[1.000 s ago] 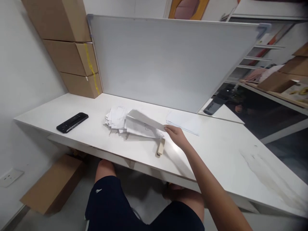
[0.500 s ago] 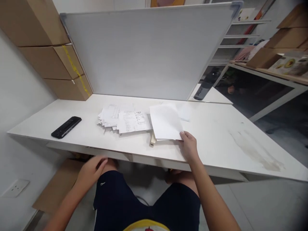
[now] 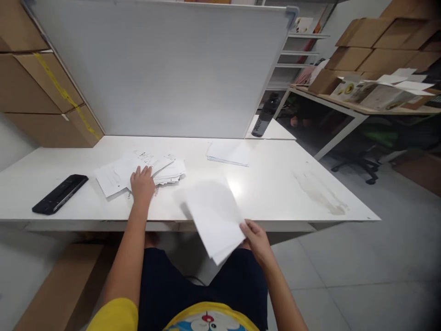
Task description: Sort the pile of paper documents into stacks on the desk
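Observation:
My right hand [image 3: 257, 239] pinches the lower right edge of a few white paper sheets [image 3: 215, 216]. They are tilted over the table's front edge, and the side facing me looks blank. My left hand [image 3: 142, 183] rests on a messy pile of printed papers [image 3: 172, 172], its fingers stretched out over the top sheets. Some sheets [image 3: 112, 177] fan out to the left of that hand. Farther back lies a small stack of white paper [image 3: 228, 154]. The cream-coloured object seen earlier beside the pile does not show now.
A black phone-like device [image 3: 60, 194] lies at the left of the white table [image 3: 275, 193]. Behind stands a whiteboard [image 3: 165, 69], with cardboard boxes [image 3: 44, 85] to its left. A dark bottle [image 3: 263, 117] stands at the back right. A stain [image 3: 320, 193] marks the right side.
My left hand has risen from below the table edge onto the printed pile, whose sheets have shifted. My right hand has drawn the blank sheets toward me. The view has turned right.

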Demonstrator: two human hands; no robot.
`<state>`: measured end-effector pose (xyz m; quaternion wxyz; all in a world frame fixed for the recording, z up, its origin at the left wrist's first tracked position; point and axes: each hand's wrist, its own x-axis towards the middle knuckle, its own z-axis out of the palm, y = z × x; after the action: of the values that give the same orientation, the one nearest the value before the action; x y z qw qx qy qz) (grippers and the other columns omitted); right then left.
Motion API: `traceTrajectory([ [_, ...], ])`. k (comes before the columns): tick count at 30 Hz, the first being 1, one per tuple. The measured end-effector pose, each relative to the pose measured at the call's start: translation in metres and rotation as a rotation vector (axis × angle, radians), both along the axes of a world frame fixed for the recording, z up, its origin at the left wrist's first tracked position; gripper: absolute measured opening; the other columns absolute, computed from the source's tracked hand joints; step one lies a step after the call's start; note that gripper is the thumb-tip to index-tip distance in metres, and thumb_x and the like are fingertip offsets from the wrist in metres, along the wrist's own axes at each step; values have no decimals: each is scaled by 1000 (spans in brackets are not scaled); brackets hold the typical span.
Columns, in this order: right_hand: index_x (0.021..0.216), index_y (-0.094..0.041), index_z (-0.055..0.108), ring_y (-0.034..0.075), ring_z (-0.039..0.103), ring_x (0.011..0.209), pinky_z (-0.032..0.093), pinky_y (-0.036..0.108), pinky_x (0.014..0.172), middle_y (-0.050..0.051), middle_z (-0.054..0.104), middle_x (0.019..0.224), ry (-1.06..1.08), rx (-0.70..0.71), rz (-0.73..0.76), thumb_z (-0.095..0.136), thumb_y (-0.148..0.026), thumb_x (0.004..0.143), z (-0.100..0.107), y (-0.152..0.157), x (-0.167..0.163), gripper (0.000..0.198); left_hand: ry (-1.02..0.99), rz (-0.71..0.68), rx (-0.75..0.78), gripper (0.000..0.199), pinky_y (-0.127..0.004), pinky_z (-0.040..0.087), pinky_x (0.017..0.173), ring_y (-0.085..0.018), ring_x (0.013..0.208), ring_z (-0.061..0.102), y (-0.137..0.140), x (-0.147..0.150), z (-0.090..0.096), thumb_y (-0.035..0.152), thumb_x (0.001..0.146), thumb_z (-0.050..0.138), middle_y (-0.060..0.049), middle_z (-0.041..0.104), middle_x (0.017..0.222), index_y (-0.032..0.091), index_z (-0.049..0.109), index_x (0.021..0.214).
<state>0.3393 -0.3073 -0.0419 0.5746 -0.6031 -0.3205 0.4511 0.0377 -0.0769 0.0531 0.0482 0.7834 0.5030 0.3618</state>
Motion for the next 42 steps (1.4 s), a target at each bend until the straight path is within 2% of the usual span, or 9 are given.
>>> traceTrajectory([
  [6,102,-23,79,31,66,97,51,41,88,8,76,96,-42,-92,345,74,-63,72,6,-12,2,50,-73,-3,114,34,-62,25,117,-31,135,45,-42,12,1,27,92,46,-11,66,124,14,60,120],
  [12,104,-24,80,33,69,99,51,48,94,9,78,96,-182,-28,474,66,-62,80,30,-5,4,47,-234,98,212,34,-55,40,108,-31,123,55,-162,14,-55,32,97,45,-12,65,117,25,60,126],
  [15,113,-30,77,29,68,110,50,45,100,7,76,111,-466,145,528,55,-44,94,47,-10,20,32,-356,140,57,57,-52,42,108,-33,132,47,-195,16,-77,42,92,57,-17,54,137,21,45,144],
  [17,122,-33,72,26,66,115,51,42,99,5,73,120,-641,319,573,49,-31,98,70,-10,29,33,-440,35,-72,65,-49,44,107,-31,130,51,-195,19,-77,46,90,59,-17,57,135,20,40,147],
  [19,128,-34,68,24,66,114,54,39,96,4,72,122,-772,490,571,49,-21,98,97,-6,31,38,-520,-78,-109,51,-45,47,105,-27,120,59,-180,21,-68,47,92,57,-12,67,119,21,53,136],
  [23,138,-37,56,21,72,92,56,41,90,2,75,99,-724,778,207,61,-17,91,126,15,15,51,-623,-53,-180,36,-39,54,91,-25,100,67,-139,31,-51,51,93,53,-8,73,98,20,70,97],
  [27,135,-32,55,22,70,90,55,43,89,4,70,93,-391,820,-32,68,-40,86,85,43,-7,51,-734,10,-308,45,-37,57,76,-27,87,70,-113,45,-55,57,87,55,-9,74,91,16,69,96],
  [33,111,-25,66,24,62,110,47,45,100,8,69,114,-225,400,6,65,-44,86,9,63,-13,32,-756,-4,-301,40,-35,55,82,-25,92,68,-102,46,-68,51,85,57,-9,73,96,16,65,102],
  [42,101,-23,65,23,64,100,50,36,89,6,71,101,-222,334,62,61,-42,86,21,44,-31,24,-783,-26,-194,34,-34,52,86,-21,88,64,-125,40,-73,52,90,54,-4,64,84,19,58,95],
])
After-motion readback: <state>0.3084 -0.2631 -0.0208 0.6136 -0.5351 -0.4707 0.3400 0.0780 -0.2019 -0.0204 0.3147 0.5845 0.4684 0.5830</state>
